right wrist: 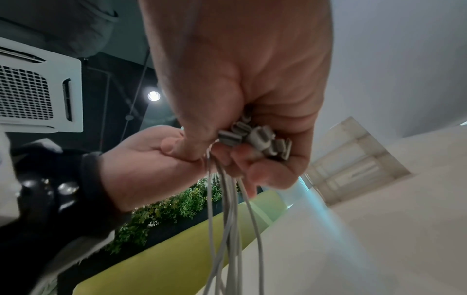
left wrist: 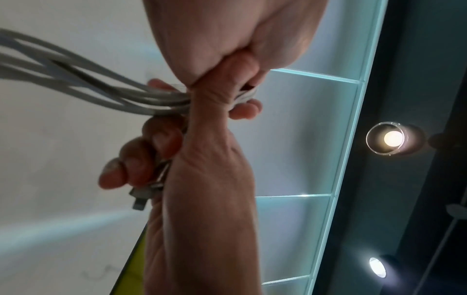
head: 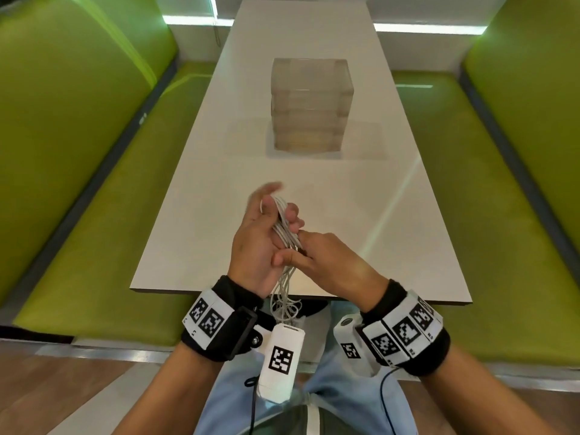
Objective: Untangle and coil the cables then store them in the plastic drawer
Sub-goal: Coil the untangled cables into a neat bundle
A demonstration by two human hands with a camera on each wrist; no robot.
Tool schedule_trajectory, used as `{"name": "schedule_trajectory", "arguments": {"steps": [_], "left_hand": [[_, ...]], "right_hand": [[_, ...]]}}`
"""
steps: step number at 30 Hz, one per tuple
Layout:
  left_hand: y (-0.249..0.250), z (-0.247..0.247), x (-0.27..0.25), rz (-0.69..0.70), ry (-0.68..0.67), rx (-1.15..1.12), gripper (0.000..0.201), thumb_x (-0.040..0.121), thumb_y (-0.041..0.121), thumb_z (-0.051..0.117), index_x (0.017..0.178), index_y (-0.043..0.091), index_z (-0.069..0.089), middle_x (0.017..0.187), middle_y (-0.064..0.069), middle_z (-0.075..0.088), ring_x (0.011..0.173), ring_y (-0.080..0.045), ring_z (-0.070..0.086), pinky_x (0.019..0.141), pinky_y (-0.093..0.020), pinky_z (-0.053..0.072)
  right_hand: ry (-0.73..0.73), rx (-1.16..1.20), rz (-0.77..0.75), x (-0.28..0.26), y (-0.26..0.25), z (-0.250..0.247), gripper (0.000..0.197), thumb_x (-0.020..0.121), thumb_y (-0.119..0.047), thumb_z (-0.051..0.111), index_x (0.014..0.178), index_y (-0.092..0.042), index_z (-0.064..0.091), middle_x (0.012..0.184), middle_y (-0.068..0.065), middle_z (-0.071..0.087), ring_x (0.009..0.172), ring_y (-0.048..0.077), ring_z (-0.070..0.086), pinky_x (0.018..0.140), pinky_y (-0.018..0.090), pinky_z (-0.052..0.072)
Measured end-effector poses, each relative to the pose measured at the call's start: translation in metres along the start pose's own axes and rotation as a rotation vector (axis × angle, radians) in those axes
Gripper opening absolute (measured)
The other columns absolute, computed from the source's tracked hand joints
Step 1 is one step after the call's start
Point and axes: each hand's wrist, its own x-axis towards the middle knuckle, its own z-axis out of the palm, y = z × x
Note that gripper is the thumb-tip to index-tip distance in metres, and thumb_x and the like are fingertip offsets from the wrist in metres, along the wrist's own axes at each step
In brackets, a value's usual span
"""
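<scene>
Two green benches [head: 78, 189] sit on each side of one long white counter [head: 361, 215]. One see-through drawer box [head: 309, 105] stands in the middle of it, well apart from the hands – it looks shut, and I count about four drawers, but it is blurry.

Both hands are near the counter's close edge. The left hand [head: 257, 243] has its fingers curled round a bunch of white cables [head: 287, 230], so its grip is closed on them. The right hand [head: 329, 262] pinches the same bunch where the plugs [right wrist: 255, 139] are. I see several plugs, maybe six. Loose loops hang down below the hands.

To do this step well, I think the left hand should hold firm while the right pulls out one cable at a time – slowly, so no knot gets tight.
</scene>
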Motion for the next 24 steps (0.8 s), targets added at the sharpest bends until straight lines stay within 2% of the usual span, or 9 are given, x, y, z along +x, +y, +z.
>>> {"name": "schedule_trajectory", "arguments": {"steps": [3,6,8,9,11,13,17,21,24], "left_hand": [[0.000,-0.002,0.000,-0.030,-0.053,-0.046,0.024,0.099,0.029,0.036,0.113,0.018,0.052,0.060,0.002,0.042,0.055,-0.010,0.040,0.063,-0.024,0.043],[0.004,-0.002,0.001,-0.073,-0.107,-0.087,0.027,0.102,0.026,0.031,0.095,0.013,0.053,0.058,0.002,0.038,0.050,-0.011,0.037,0.059,-0.024,0.046],[0.007,-0.002,0.003,-0.115,-0.142,-0.114,0.031,0.099,0.033,0.035,0.083,0.013,0.052,0.055,0.002,0.036,0.049,-0.013,0.035,0.057,-0.026,0.039],[0.007,-0.002,0.004,-0.132,-0.150,-0.108,0.033,0.097,0.038,0.039,0.078,0.014,0.052,0.054,0.002,0.035,0.049,-0.013,0.035,0.058,-0.028,0.034],[0.007,-0.003,0.005,-0.138,-0.143,-0.042,0.036,0.093,0.047,0.044,0.074,0.017,0.051,0.054,0.004,0.032,0.046,-0.011,0.037,0.059,-0.033,0.019],[0.006,-0.003,0.005,-0.142,-0.123,0.034,0.038,0.093,0.048,0.043,0.071,0.018,0.048,0.053,0.006,0.030,0.043,-0.009,0.037,0.063,-0.039,0.009],[0.008,0.002,0.006,-0.170,-0.056,0.034,0.038,0.099,0.037,0.040,0.068,0.016,0.042,0.048,0.007,0.026,0.040,-0.009,0.024,0.054,-0.026,0.035],[0.010,0.003,0.006,-0.180,-0.040,0.020,0.038,0.100,0.033,0.037,0.067,0.016,0.042,0.046,0.007,0.027,0.040,-0.009,0.024,0.053,-0.024,0.038],[0.010,0.001,0.007,-0.174,-0.040,0.019,0.036,0.100,0.031,0.038,0.069,0.015,0.043,0.048,0.006,0.028,0.041,-0.010,0.026,0.055,-0.026,0.038]], "right_hand": [[-0.037,0.119,-0.004,0.000,0.007,0.001,0.029,0.093,-0.042,0.049,0.069,-0.026,0.051,0.069,0.001,0.051,0.063,0.010,0.046,0.061,0.019,0.035],[0.017,0.305,-0.082,-0.001,0.015,0.008,0.030,0.096,-0.032,0.047,0.077,-0.014,0.062,0.088,0.008,0.055,0.082,0.011,0.052,0.077,0.021,0.042],[0.035,0.492,-0.087,-0.004,0.018,0.012,0.029,0.096,-0.028,0.047,0.072,-0.016,0.059,0.078,-0.002,0.056,0.074,0.003,0.052,0.075,0.018,0.042],[0.025,0.580,-0.093,-0.005,0.019,0.015,0.031,0.097,-0.028,0.046,0.073,-0.014,0.060,0.072,-0.005,0.059,0.072,0.003,0.055,0.076,0.020,0.043],[-0.020,0.759,-0.090,-0.009,0.020,0.019,0.035,0.096,-0.028,0.046,0.077,-0.005,0.062,0.059,-0.001,0.059,0.064,0.015,0.059,0.076,0.026,0.048],[-0.072,0.915,-0.066,-0.012,0.017,0.020,0.033,0.094,-0.029,0.047,0.078,-0.003,0.058,0.047,-0.002,0.046,0.049,0.020,0.050,0.066,0.027,0.052],[-0.119,0.994,-0.061,-0.012,0.012,0.021,0.032,0.091,-0.030,0.045,0.069,-0.008,0.048,0.044,-0.006,0.039,0.041,0.016,0.037,0.058,0.028,0.052],[-0.126,1.012,-0.042,-0.011,0.013,0.024,0.033,0.095,-0.029,0.044,0.068,-0.010,0.046,0.045,-0.005,0.040,0.042,0.016,0.037,0.059,0.028,0.051],[-0.130,0.986,-0.061,-0.011,0.014,0.025,0.033,0.095,-0.032,0.044,0.070,-0.012,0.048,0.051,-0.003,0.050,0.050,0.020,0.049,0.066,0.031,0.051]]}}
